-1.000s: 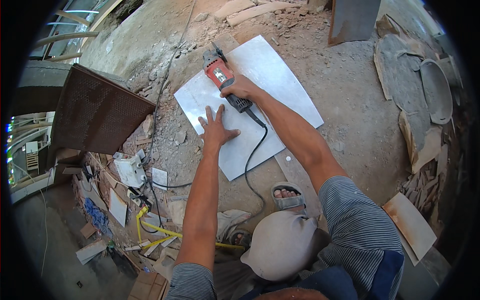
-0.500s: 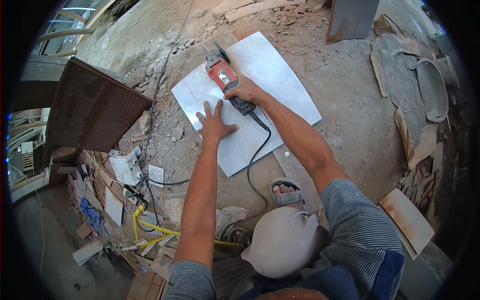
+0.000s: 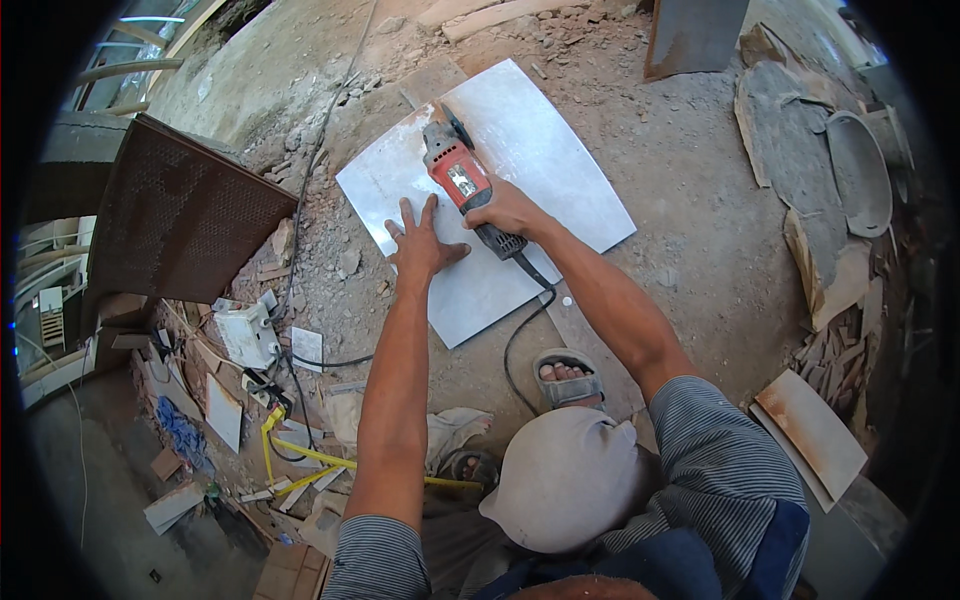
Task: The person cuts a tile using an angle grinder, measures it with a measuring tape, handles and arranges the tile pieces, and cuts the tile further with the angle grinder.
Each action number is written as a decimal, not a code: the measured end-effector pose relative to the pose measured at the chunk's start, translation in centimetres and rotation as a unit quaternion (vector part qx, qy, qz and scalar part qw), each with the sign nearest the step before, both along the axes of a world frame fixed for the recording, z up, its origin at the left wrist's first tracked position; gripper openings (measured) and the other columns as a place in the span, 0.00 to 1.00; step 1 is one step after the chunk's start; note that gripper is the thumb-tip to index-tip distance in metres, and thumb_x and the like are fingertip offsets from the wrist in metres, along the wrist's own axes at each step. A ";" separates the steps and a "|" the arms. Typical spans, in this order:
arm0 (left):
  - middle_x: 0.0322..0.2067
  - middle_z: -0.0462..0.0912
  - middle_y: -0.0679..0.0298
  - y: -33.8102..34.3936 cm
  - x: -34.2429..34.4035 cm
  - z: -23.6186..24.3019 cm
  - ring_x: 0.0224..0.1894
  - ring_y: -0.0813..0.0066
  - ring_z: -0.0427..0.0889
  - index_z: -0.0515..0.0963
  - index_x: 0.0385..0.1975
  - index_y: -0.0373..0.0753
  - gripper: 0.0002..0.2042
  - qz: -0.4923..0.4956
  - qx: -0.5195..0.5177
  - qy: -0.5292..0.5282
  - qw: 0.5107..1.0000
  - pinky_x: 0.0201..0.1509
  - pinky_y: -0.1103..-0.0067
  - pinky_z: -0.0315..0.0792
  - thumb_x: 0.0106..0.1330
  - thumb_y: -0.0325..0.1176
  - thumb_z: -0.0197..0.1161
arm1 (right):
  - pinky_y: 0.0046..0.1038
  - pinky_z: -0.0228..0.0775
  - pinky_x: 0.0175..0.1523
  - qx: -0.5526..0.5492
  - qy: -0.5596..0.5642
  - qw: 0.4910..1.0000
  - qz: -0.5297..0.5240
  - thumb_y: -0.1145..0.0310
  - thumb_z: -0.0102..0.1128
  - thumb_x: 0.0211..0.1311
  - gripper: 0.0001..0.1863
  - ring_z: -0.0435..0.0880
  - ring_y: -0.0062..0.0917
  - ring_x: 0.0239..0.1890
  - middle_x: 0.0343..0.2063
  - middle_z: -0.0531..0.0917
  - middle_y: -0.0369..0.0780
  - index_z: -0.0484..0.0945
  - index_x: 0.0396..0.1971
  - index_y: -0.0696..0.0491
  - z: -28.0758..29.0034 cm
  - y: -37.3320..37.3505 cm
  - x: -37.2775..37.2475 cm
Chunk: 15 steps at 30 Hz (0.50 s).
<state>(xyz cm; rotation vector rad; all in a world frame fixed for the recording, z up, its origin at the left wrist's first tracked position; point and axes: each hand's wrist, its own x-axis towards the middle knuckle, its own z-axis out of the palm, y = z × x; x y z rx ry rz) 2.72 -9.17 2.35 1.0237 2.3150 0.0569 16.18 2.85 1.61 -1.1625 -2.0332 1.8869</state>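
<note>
A large pale tile (image 3: 545,150) lies on the dusty ground in front of me. My right hand (image 3: 508,212) is wrapped round the body of a red and black angle grinder (image 3: 462,178). The grinder's disc (image 3: 458,126) stands on edge over the tile's far half; whether it touches the surface I cannot tell. Flat on the tile's left part rests my left hand (image 3: 418,245), fingers spread, a little left of the grinder. From the grinder's rear a black cord (image 3: 512,350) curves down toward my sandalled foot (image 3: 567,378).
A white electrical box (image 3: 247,335) with cables sits at left, near a yellow strap (image 3: 300,455) and tile scraps. A brown perforated panel (image 3: 190,215) leans at far left. On the right are a grey basin (image 3: 860,175) and a stained tile piece (image 3: 812,435).
My right hand has drawn the grinder nearer to me and slightly right along the tile. The left hand keeps its spread pose on the tile; the whole view has shifted slightly.
</note>
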 end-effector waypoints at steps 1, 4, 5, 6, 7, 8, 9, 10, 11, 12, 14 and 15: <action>0.72 0.38 0.58 -0.2 -0.2 0.0 0.70 0.36 0.39 0.54 0.68 0.62 0.52 0.001 -0.001 0.001 1.000 0.59 0.35 0.54 0.38 0.49 0.78 | 0.25 0.70 0.41 -0.007 0.005 1.000 0.002 0.66 0.71 0.34 0.32 0.78 0.26 0.33 0.32 0.80 0.42 0.72 0.44 0.62 0.5 -0.4 0.2; 0.72 0.38 0.58 0.1 -0.1 -0.2 0.70 0.35 0.39 0.54 0.68 0.62 0.52 0.003 0.005 -0.006 1.000 0.60 0.35 0.53 0.38 0.48 0.78 | 0.25 0.70 0.43 -0.015 0.007 1.000 0.019 0.65 0.70 0.34 0.34 0.78 0.27 0.34 0.34 0.80 0.42 0.71 0.46 0.63 -0.1 -0.6 1.2; 0.72 0.38 0.58 0.4 0.1 -0.3 0.70 0.34 0.39 0.54 0.68 0.62 0.52 0.001 0.007 -0.007 1.000 0.60 0.35 0.53 0.38 0.48 0.78 | 0.25 0.70 0.43 -0.013 0.006 1.000 0.017 0.65 0.70 0.34 0.34 0.78 0.27 0.34 0.34 0.80 0.42 0.71 0.46 0.63 -0.4 -0.7 1.6; 0.72 0.38 0.57 0.3 0.1 -0.3 0.70 0.34 0.39 0.54 0.68 0.62 0.52 0.001 0.007 -0.007 1.000 0.60 0.35 0.53 0.37 0.48 0.78 | 0.27 0.70 0.44 -0.015 -0.001 1.000 0.008 0.63 0.71 0.32 0.35 0.78 0.30 0.36 0.35 0.80 0.45 0.71 0.46 0.62 -0.5 -1.0 1.9; 0.72 0.38 0.57 0.3 0.1 -0.4 0.70 0.34 0.39 0.54 0.68 0.62 0.52 0.001 0.006 -0.008 1.000 0.60 0.35 0.53 0.37 0.48 0.78 | 0.29 0.71 0.46 -0.016 -0.008 1.000 -0.002 0.61 0.71 0.31 0.36 0.79 0.34 0.38 0.37 0.80 0.47 0.71 0.46 0.61 -0.6 -1.2 2.2; 0.72 0.38 0.57 0.3 0.1 -0.4 0.70 0.34 0.40 0.54 0.67 0.62 0.52 0.001 0.008 -0.008 1.000 0.60 0.35 0.53 0.37 0.48 0.78 | 0.29 0.71 0.46 -0.016 -0.009 1.000 -0.002 0.61 0.71 0.31 0.36 0.79 0.34 0.38 0.37 0.80 0.47 0.71 0.46 0.61 -0.7 -1.4 2.7; 0.72 0.38 0.57 0.2 0.0 -0.3 0.69 0.34 0.40 0.54 0.67 0.62 0.52 0.003 0.009 -0.007 1.000 0.60 0.35 0.53 0.37 0.48 0.78 | 0.27 0.70 0.45 -0.018 -0.011 1.000 -0.001 0.63 0.71 0.32 0.36 0.78 0.31 0.37 0.36 0.80 0.45 0.71 0.46 0.62 0.0 -1.8 2.9; 0.72 0.38 0.57 0.0 -0.1 -0.2 0.69 0.34 0.40 0.54 0.67 0.62 0.52 0.004 0.008 -0.006 1.000 0.60 0.35 0.53 0.37 0.48 0.78 | 0.25 0.70 0.45 -0.020 -0.012 1.000 0.001 0.65 0.71 0.33 0.36 0.78 0.28 0.36 0.35 0.80 0.43 0.71 0.47 0.63 0.6 -2.2 3.1; 0.72 0.38 0.57 -0.1 -0.2 -0.2 0.70 0.34 0.40 0.54 0.67 0.62 0.52 0.007 0.009 -0.006 1.000 0.60 0.35 0.53 0.37 0.48 0.78 | 0.25 0.70 0.45 -0.021 -0.012 1.000 0.002 0.65 0.71 0.33 0.36 0.78 0.28 0.36 0.35 0.80 0.43 0.71 0.47 0.63 0.6 -2.6 3.4; 0.72 0.38 0.57 -0.1 0.0 -0.2 0.70 0.34 0.40 0.54 0.67 0.62 0.53 0.007 0.011 -0.007 1.000 0.60 0.35 0.53 0.37 0.49 0.78 | 0.25 0.70 0.46 -0.024 -0.013 1.000 0.000 0.64 0.71 0.33 0.36 0.78 0.28 0.36 0.35 0.79 0.43 0.70 0.47 0.63 0.6 -2.8 3.9; 0.72 0.38 0.57 0.1 0.0 -0.2 0.70 0.34 0.40 0.54 0.67 0.62 0.53 0.005 0.008 -0.007 1.000 0.60 0.35 0.53 0.37 0.49 0.78 | 0.25 0.69 0.46 -0.027 -0.015 1.000 -0.002 0.64 0.71 0.33 0.37 0.78 0.28 0.37 0.36 0.79 0.43 0.70 0.48 0.63 0.6 -3.3 4.8; 0.72 0.38 0.57 0.2 0.0 -0.2 0.70 0.34 0.40 0.54 0.68 0.62 0.53 0.004 0.003 -0.005 1.000 0.60 0.35 0.53 0.37 0.49 0.78 | 0.27 0.69 0.48 -0.027 -0.023 0.999 -0.003 0.62 0.71 0.32 0.37 0.78 0.31 0.39 0.37 0.80 0.45 0.70 0.47 0.62 0.6 -3.5 5.1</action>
